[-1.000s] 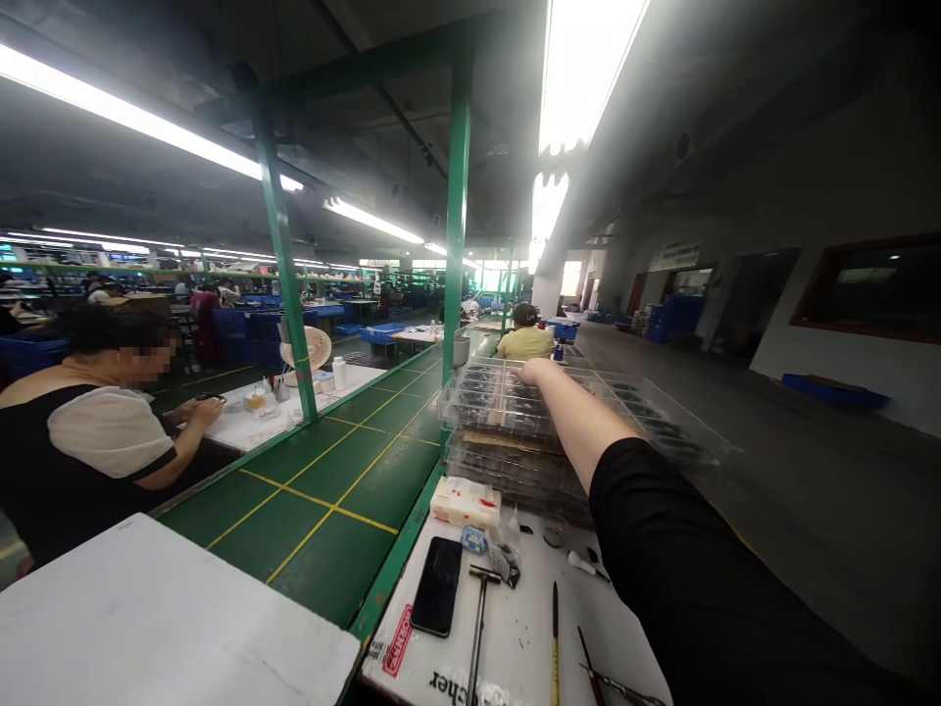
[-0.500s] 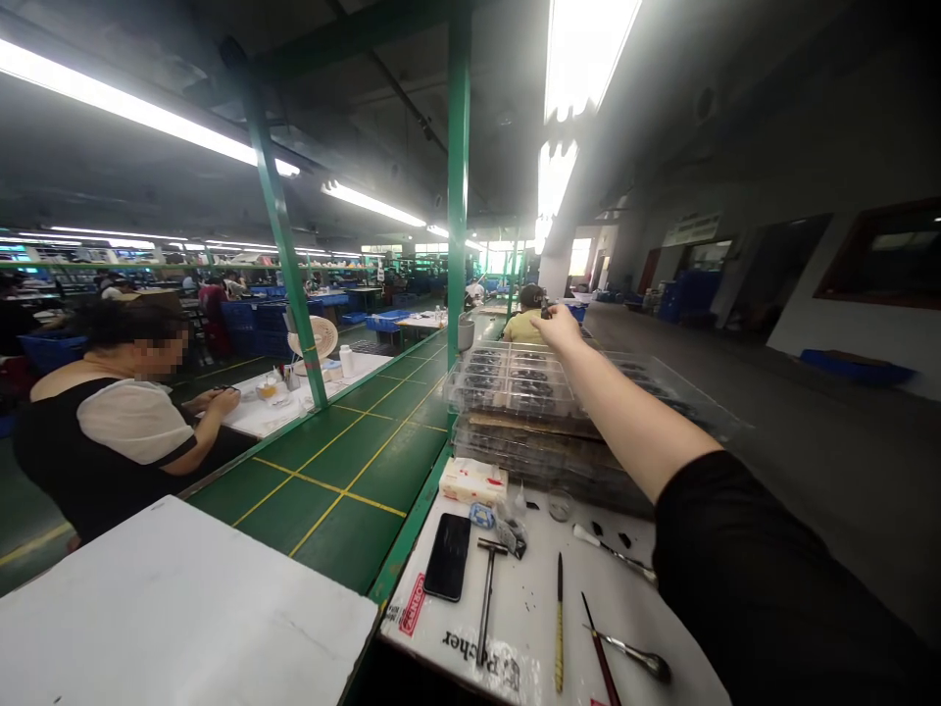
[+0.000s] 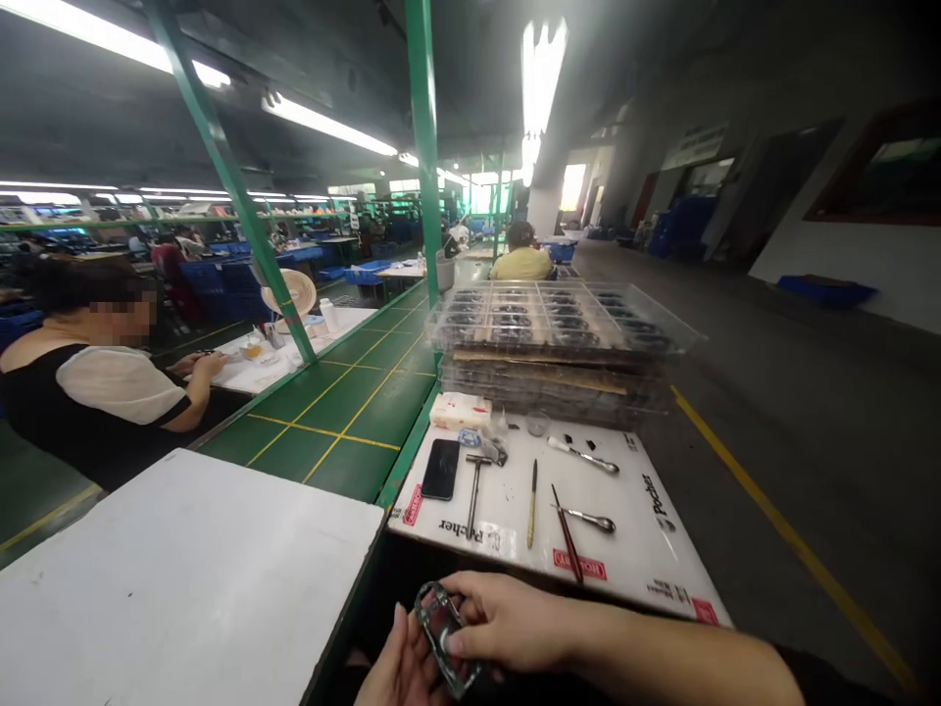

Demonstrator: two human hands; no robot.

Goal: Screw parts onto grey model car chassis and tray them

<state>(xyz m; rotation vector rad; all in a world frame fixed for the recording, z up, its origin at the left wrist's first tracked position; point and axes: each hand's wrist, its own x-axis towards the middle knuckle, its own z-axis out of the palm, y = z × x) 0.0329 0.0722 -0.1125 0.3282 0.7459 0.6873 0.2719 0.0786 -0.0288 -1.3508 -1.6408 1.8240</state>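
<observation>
Currently the right grip [image 3: 504, 618] pinches a dark frame [image 3: 436, 630] beside the parted left grip [image 3: 401, 669].

Left hand [image 3: 404, 672] partly past the bottom edge, dark pieces [image 3: 511, 322] in clear tray [image 3: 542, 319] blurred

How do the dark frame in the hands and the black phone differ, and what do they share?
Place: the dark frame is held in the right hand, while the black phone lies on the white work surface.
Build: the dark frame has an open or see-through middle; the black phone is a plain slab.
Shared: both are dark and oblong.
</observation>
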